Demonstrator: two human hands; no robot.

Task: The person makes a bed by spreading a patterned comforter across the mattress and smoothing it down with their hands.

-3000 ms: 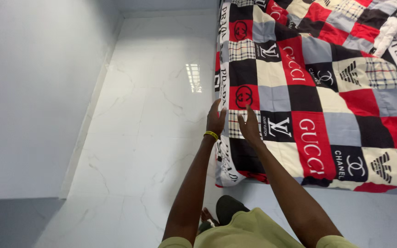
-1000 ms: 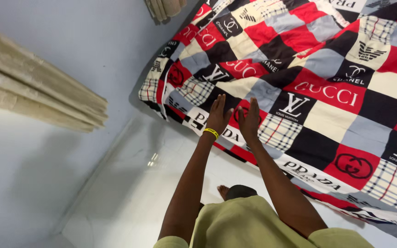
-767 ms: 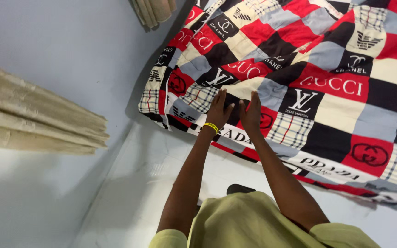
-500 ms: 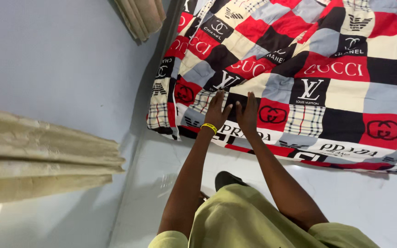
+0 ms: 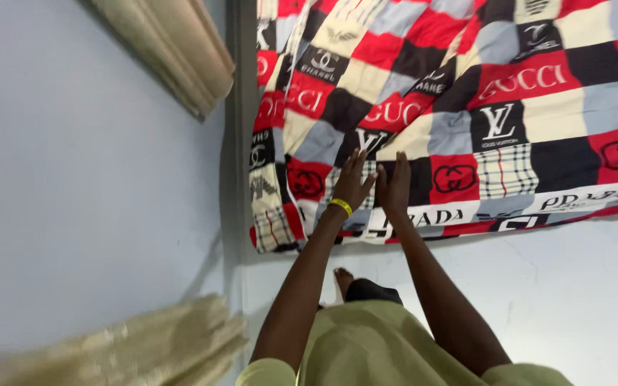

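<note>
A patchwork bedcover point(image 5: 509, 107) of red, black, grey and cream squares lies spread over a low bed. My left hand point(image 5: 352, 180), with a yellow wristband, rests flat on the cover near its front left corner, fingers spread. My right hand point(image 5: 396, 187) lies flat right beside it, palm down on a dark square. Both hands hold nothing; they press on the fabric close to the cover's printed border strip point(image 5: 459, 214). My green shirt point(image 5: 366, 343) fills the bottom of the view.
A grey wall point(image 5: 87, 164) runs along the left, close to the bed's corner. Beige curtain folds point(image 5: 173, 50) hang at upper left, with more curtain fabric point(image 5: 144, 350) at lower left. White marble-look floor point(image 5: 574, 286) lies in front of the bed. My bare foot point(image 5: 342, 280) shows below.
My view has swung round and I have shifted along the bed edge toward the corner by the wall. Both hands stay flat on the cover, side by side.
</note>
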